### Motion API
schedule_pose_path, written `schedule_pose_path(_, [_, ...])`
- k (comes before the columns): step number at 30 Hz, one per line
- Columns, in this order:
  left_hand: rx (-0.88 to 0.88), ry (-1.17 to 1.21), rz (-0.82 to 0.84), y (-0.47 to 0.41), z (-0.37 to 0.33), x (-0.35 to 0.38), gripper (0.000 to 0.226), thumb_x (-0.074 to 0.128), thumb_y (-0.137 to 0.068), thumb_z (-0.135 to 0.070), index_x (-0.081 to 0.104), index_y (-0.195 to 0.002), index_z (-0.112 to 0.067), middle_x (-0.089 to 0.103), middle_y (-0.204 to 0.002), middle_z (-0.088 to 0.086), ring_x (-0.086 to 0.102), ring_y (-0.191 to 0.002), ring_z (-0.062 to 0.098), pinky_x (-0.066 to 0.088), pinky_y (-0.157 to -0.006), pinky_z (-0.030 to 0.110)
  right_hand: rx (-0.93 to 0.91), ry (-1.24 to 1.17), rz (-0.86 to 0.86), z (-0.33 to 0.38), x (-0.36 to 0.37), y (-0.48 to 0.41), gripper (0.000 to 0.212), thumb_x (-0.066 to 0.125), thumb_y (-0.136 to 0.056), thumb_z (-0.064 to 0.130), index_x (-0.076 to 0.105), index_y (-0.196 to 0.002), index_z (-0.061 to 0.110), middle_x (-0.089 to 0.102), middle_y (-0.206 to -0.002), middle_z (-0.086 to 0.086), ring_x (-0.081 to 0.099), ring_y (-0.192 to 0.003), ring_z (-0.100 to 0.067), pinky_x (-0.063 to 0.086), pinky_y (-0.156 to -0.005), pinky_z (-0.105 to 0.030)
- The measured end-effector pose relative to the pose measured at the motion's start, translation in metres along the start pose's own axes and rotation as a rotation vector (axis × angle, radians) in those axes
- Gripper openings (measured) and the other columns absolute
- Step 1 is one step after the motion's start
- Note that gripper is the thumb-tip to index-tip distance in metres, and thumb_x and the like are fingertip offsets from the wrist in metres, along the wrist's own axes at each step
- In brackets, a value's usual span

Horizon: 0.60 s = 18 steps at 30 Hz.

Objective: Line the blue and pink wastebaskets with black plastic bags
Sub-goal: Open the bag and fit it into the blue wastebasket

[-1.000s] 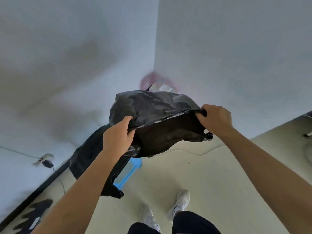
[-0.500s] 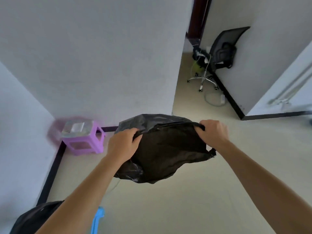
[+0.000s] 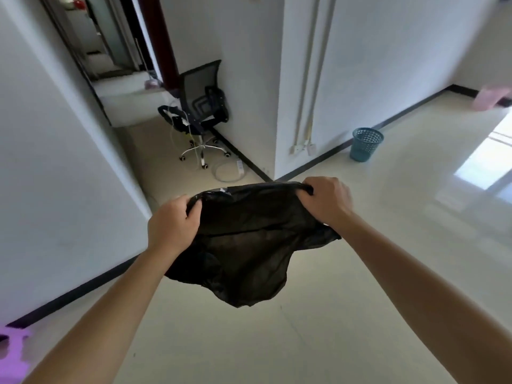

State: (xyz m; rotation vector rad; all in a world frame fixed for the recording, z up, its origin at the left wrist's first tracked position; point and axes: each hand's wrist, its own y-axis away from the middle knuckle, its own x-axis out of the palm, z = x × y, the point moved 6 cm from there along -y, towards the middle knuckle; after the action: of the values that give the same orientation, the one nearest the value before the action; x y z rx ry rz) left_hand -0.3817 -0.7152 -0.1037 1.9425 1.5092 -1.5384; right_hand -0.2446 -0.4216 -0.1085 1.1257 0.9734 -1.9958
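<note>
I hold a black plastic bag (image 3: 246,250) out in front of me at about chest height, its mouth stretched between both hands and its body sagging below. My left hand (image 3: 173,227) grips the left edge of the rim, my right hand (image 3: 325,202) the right edge. A blue mesh wastebasket (image 3: 365,144) stands unlined on the floor against the wall at the right, well beyond the bag. A blurred pink object (image 3: 489,98) sits far off at the right edge; I cannot tell whether it is the pink wastebasket.
A black office chair (image 3: 201,106) stands in the corridor ahead, with a white cable loop on the floor beside it. A white wall corner (image 3: 277,106) juts out between corridor and room. A purple stool (image 3: 12,349) shows at the bottom left. Pale tiled floor stretches to the right.
The view has swung to the right, away from the corner with the purple stool and towards the corridor and the blue wastebasket. Both hands keep their hold on the bag's rim.
</note>
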Motion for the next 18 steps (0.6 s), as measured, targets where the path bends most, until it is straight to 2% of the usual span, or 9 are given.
schedule_pose_path(4, [0.148, 0.04, 0.042, -0.051, -0.077, 0.074, 0.018, 0.056, -0.089, -0.038, 0.061, -0.1, -0.026, 0.054, -0.065, -0.013, 0.054, -0.059, 0.013, 0.035, -0.051, 0.023, 0.119, 0.006, -0.025, -0.097, -0.012, -0.031, 0.03, 0.047, -0.081, 0.048, 0.047, -0.058, 0.028, 0.048, -0.058, 0.01, 0.051, -0.061, -0.023, 0.034, -0.055, -0.029])
schedule_pose_path(7, [0.215, 0.1, 0.144, -0.092, -0.126, 0.139, 0.045, 0.067, -0.081, -0.045, 0.048, -0.12, -0.034, 0.052, -0.062, -0.011, 0.054, -0.053, 0.012, 0.043, -0.049, 0.027, 0.19, 0.048, -0.032, -0.164, -0.008, -0.058, 0.029, 0.047, -0.082, 0.047, 0.062, -0.073, 0.023, 0.057, -0.066, 0.005, 0.053, -0.066, -0.024, 0.034, -0.058, -0.03])
schedule_pose_path(9, [0.303, 0.117, 0.217, -0.124, -0.161, 0.184, 0.055, 0.069, -0.075, -0.054, 0.046, -0.122, -0.037, 0.061, -0.072, -0.005, 0.061, -0.062, 0.018, 0.05, -0.054, 0.031, 0.225, 0.066, -0.031, -0.208, -0.008, -0.08, 0.032, 0.046, -0.083, 0.047, 0.065, -0.077, 0.022, 0.064, -0.073, 0.004, 0.055, -0.069, -0.024, 0.034, -0.059, -0.03])
schedule_pose_path(12, [0.492, 0.118, 0.34, -0.179, -0.22, 0.252, 0.052, 0.069, -0.068, -0.066, 0.058, -0.112, -0.04, 0.069, -0.095, -0.011, 0.065, -0.086, 0.015, 0.053, -0.069, 0.032, 0.261, 0.177, -0.023, -0.275, -0.02, -0.123, 0.033, 0.046, -0.084, 0.047, 0.065, -0.079, 0.022, 0.067, -0.079, 0.002, 0.059, -0.074, -0.025, 0.034, -0.06, -0.03])
schedule_pose_path(13, [0.523, 0.122, 0.39, -0.199, -0.238, 0.273, 0.05, 0.064, -0.067, -0.072, 0.063, -0.105, -0.04, 0.069, -0.094, -0.014, 0.064, -0.086, 0.013, 0.053, -0.071, 0.032, 0.293, 0.197, -0.035, -0.298, -0.028, -0.138, 0.032, 0.046, -0.085, 0.047, 0.065, -0.079, 0.021, 0.068, -0.079, 0.002, 0.06, -0.075, -0.026, 0.033, -0.06, -0.03])
schedule_pose_path(16, [0.558, 0.118, 0.444, -0.26, -0.289, 0.327, 0.061, 0.038, -0.072, -0.087, 0.066, -0.077, -0.033, 0.057, -0.071, -0.013, 0.056, -0.066, 0.008, 0.048, -0.059, 0.03, 0.383, 0.235, -0.052, -0.364, -0.058, -0.179, 0.035, 0.046, -0.086, 0.049, 0.065, -0.077, 0.021, 0.067, -0.078, 0.001, 0.062, -0.077, -0.028, 0.036, -0.061, -0.031])
schedule_pose_path(18, [0.58, 0.123, 0.415, -0.302, -0.332, 0.356, 0.069, 0.027, -0.08, -0.083, 0.06, -0.065, -0.024, 0.052, -0.065, -0.008, 0.053, -0.059, 0.01, 0.043, -0.053, 0.03, 0.419, 0.259, -0.078, -0.405, -0.081, -0.207, 0.037, 0.044, -0.087, 0.052, 0.065, -0.077, 0.023, 0.068, -0.08, 0.002, 0.062, -0.079, -0.027, 0.041, -0.064, -0.032])
